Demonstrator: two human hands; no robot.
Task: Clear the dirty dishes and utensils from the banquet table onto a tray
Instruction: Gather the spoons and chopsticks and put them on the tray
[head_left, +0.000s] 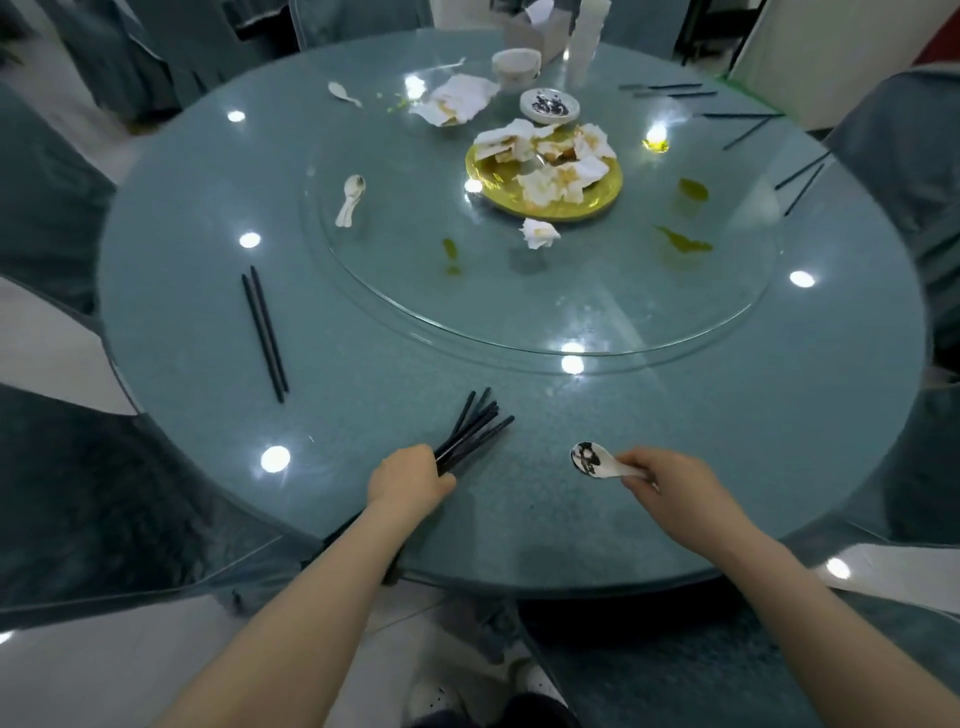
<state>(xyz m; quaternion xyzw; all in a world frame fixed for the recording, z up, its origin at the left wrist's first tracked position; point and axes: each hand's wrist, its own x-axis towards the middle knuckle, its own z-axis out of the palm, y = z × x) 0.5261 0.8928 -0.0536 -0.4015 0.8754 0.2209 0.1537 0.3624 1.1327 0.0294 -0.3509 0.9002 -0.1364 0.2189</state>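
Note:
My left hand (408, 480) grips a bundle of black chopsticks (475, 426) above the near edge of the round table (675, 467). My right hand (667, 486) pinches the handle of a dirty white spoon (592, 458). A loose pair of chopsticks (265, 332) lies at the left. On the glass turntable (597, 312) sit a yellow plate (498, 195) heaped with used napkins, stacked white spoons (350, 200), a small dish (549, 105) with dark scraps and a crumpled napkin (540, 233).
More chopsticks (800, 179) lie along the far right rim. A white spoon (343, 93), napkins (457, 98), stacked bowls (516, 66) and a stack of white cups (584, 47) stand at the far side. Yellow sauce spills (680, 240) mark the turntable. Covered chairs (78, 493) ring the table.

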